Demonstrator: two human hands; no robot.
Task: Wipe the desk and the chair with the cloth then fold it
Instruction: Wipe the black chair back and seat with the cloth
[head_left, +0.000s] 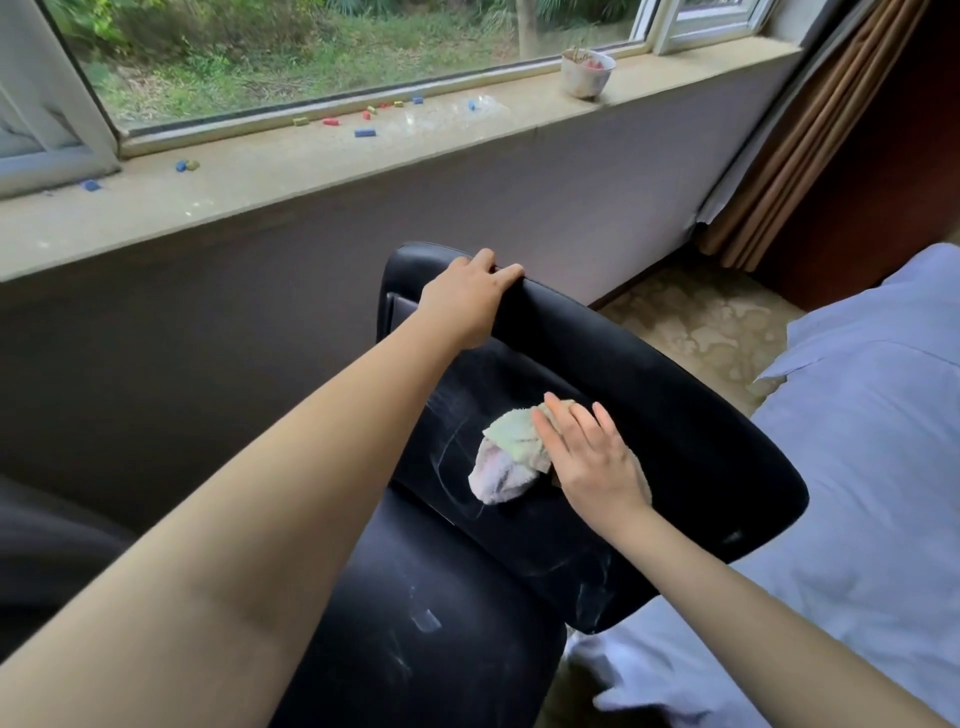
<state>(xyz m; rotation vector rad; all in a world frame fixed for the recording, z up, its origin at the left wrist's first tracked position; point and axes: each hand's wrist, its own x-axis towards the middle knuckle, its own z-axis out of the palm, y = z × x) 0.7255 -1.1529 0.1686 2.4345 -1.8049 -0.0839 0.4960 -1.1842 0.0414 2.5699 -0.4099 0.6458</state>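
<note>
While under right hand (587, 457), cloth (501, 460) on chair (675, 415), apart from left hand (467, 296).

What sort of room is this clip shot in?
Probably a bedroom: a bed with pale blue sheets sits beside the black leather office chair, with brown curtains by a wide stone window sill.

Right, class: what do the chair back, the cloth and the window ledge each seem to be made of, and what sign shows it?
Chair back: probably leather or faux leather, smooth black, slight sheen, pale wipe smears.
Cloth: soft terry or microfibre, matte, fuzzy nap, crumples loosely.
Window ledge: likely polished stone, pale beige, faint reflections.
</note>
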